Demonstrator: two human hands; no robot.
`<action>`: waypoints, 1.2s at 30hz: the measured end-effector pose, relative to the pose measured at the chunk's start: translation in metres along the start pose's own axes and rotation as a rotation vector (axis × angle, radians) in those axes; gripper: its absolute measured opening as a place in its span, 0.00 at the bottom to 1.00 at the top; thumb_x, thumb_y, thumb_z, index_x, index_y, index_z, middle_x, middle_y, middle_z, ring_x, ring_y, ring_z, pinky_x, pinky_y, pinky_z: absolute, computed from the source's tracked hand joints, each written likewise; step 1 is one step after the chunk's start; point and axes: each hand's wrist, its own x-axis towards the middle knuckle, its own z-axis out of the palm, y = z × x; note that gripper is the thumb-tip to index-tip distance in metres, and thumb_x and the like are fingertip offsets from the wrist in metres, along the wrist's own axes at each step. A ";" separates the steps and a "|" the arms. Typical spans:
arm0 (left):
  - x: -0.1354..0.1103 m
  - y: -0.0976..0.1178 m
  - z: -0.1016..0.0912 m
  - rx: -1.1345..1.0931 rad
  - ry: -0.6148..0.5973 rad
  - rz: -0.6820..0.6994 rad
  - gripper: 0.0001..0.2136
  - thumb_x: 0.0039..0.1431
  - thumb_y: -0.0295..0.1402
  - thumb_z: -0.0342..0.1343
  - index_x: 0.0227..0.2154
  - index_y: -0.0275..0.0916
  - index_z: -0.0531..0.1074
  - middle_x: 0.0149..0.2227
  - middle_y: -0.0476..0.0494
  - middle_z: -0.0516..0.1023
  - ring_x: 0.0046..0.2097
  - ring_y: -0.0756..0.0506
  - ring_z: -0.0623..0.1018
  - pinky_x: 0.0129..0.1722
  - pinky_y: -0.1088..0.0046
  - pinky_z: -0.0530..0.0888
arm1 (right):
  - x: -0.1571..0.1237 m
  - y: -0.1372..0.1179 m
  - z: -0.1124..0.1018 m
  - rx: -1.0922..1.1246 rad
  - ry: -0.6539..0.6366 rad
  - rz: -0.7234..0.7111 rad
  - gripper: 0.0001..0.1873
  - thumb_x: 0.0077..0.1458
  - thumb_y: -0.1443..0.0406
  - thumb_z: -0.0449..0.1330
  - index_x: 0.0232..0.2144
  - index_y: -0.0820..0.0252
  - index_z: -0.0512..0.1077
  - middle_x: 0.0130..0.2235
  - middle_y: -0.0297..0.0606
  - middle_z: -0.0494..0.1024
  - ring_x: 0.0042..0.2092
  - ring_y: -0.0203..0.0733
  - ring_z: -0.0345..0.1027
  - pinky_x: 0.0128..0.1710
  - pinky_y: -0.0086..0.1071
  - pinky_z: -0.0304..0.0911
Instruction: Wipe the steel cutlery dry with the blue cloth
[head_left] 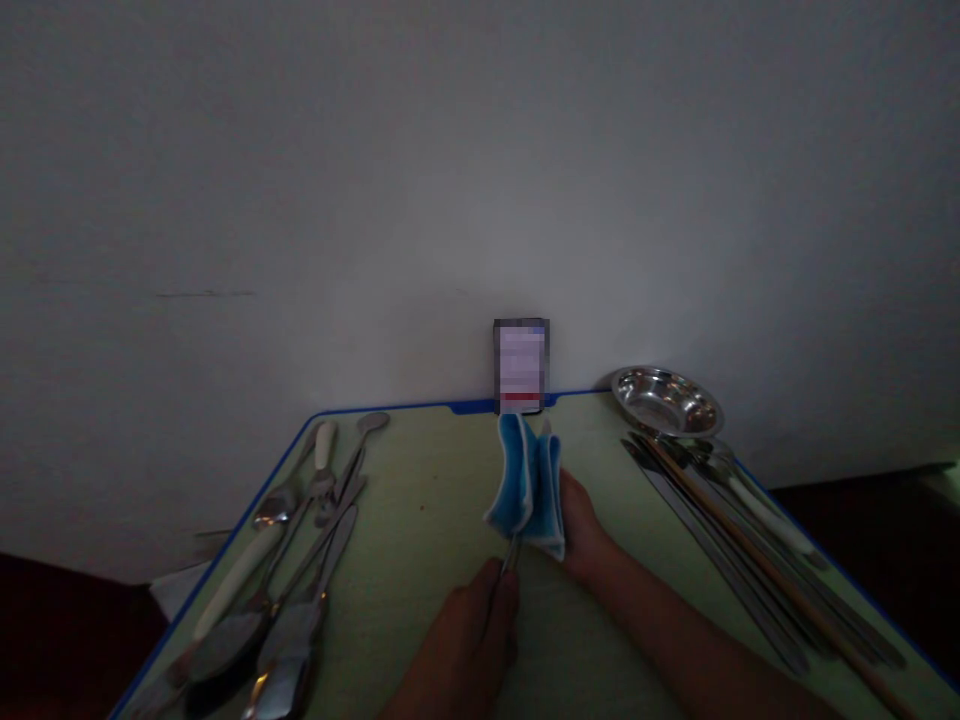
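My left hand (469, 630) is closed round the handle of a thin metal utensil (511, 553) that points away from me. My right hand (583, 530) grips a folded blue and white cloth (529, 485), which wraps the utensil's far end. Both hands hover over the middle of a pale green table (420, 530) with a blue edge. The utensil's working end is hidden inside the cloth.
Several spoons and knives (292, 560) lie in a loose pile at the left. At the back right stands a steel bowl (666, 400), with long metal utensils and chopsticks (750, 540) in front of it. A small card (522, 366) leans against the white wall.
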 end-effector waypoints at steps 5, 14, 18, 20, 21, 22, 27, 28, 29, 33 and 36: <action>0.000 -0.003 -0.001 0.048 -0.028 0.023 0.18 0.54 0.48 0.46 0.39 0.41 0.70 0.40 0.37 0.76 0.39 0.39 0.74 0.43 0.63 0.69 | 0.009 -0.006 -0.003 0.024 -0.014 0.039 0.13 0.40 0.57 0.61 0.15 0.58 0.65 0.14 0.26 0.67 0.18 0.32 0.58 0.22 0.27 0.58; 0.001 0.005 -0.008 0.008 -0.051 -0.139 0.20 0.57 0.49 0.42 0.30 0.43 0.73 0.28 0.42 0.77 0.35 0.43 0.75 0.38 0.69 0.70 | 0.009 -0.007 -0.004 0.055 -0.234 0.218 0.16 0.44 0.54 0.60 0.27 0.61 0.71 0.23 0.35 0.75 0.31 0.41 0.71 0.32 0.32 0.65; 0.000 0.008 -0.005 0.008 -0.054 -0.178 0.21 0.57 0.50 0.40 0.29 0.43 0.73 0.28 0.44 0.76 0.35 0.43 0.74 0.38 0.70 0.70 | 0.007 -0.007 -0.005 0.044 -0.249 0.196 0.14 0.43 0.54 0.60 0.23 0.59 0.69 0.23 0.35 0.75 0.31 0.41 0.70 0.31 0.32 0.65; 0.000 0.012 -0.004 0.011 -0.061 -0.196 0.20 0.58 0.49 0.40 0.29 0.42 0.72 0.28 0.45 0.75 0.34 0.44 0.74 0.37 0.70 0.69 | 0.007 -0.008 -0.005 0.045 -0.204 0.206 0.14 0.41 0.54 0.61 0.19 0.59 0.67 0.20 0.34 0.74 0.28 0.40 0.69 0.29 0.32 0.65; 0.001 0.014 -0.004 0.015 -0.069 -0.203 0.20 0.59 0.48 0.39 0.28 0.41 0.71 0.27 0.45 0.75 0.33 0.45 0.74 0.36 0.71 0.69 | 0.007 -0.009 -0.005 0.047 -0.172 0.202 0.14 0.40 0.54 0.61 0.18 0.59 0.66 0.19 0.33 0.73 0.26 0.39 0.68 0.27 0.32 0.64; 0.001 0.016 -0.004 0.021 -0.079 -0.204 0.20 0.59 0.48 0.39 0.27 0.41 0.70 0.27 0.46 0.74 0.33 0.45 0.74 0.36 0.71 0.68 | 0.007 -0.010 -0.006 0.050 -0.138 0.190 0.14 0.39 0.55 0.62 0.18 0.59 0.66 0.18 0.32 0.72 0.23 0.38 0.67 0.25 0.31 0.64; 0.005 0.026 -0.009 -0.006 -0.140 -0.193 0.19 0.60 0.45 0.39 0.25 0.39 0.68 0.22 0.49 0.70 0.27 0.47 0.72 0.29 0.74 0.67 | 0.011 -0.018 -0.008 0.063 0.017 0.094 0.14 0.39 0.56 0.62 0.17 0.58 0.66 0.13 0.29 0.67 0.16 0.34 0.59 0.19 0.29 0.60; 0.005 0.026 -0.010 -0.025 -0.155 -0.194 0.19 0.60 0.45 0.39 0.25 0.39 0.68 0.21 0.49 0.70 0.25 0.47 0.71 0.27 0.74 0.67 | 0.012 -0.019 -0.009 0.067 0.031 0.078 0.14 0.39 0.56 0.63 0.17 0.58 0.66 0.13 0.29 0.68 0.16 0.34 0.59 0.18 0.29 0.60; 0.005 0.026 -0.010 -0.043 -0.168 -0.188 0.19 0.60 0.45 0.39 0.25 0.39 0.67 0.22 0.49 0.70 0.25 0.48 0.71 0.26 0.75 0.66 | 0.013 -0.020 -0.010 0.071 0.032 0.068 0.14 0.39 0.55 0.63 0.17 0.58 0.67 0.14 0.30 0.68 0.16 0.34 0.59 0.18 0.30 0.60; 0.003 0.024 -0.006 -0.101 -0.099 -0.056 0.13 0.60 0.40 0.41 0.40 0.39 0.65 0.28 0.47 0.74 0.30 0.47 0.73 0.30 0.74 0.68 | 0.017 -0.020 -0.014 0.065 -0.001 0.053 0.14 0.39 0.54 0.62 0.17 0.57 0.68 0.16 0.31 0.71 0.20 0.36 0.64 0.22 0.31 0.64; 0.001 0.023 -0.003 -0.076 0.028 0.007 0.20 0.59 0.35 0.43 0.54 0.39 0.50 0.28 0.49 0.73 0.27 0.48 0.73 0.29 0.74 0.68 | 0.018 -0.019 -0.016 0.045 -0.043 0.021 0.14 0.37 0.54 0.63 0.17 0.57 0.67 0.16 0.30 0.71 0.21 0.36 0.65 0.24 0.32 0.65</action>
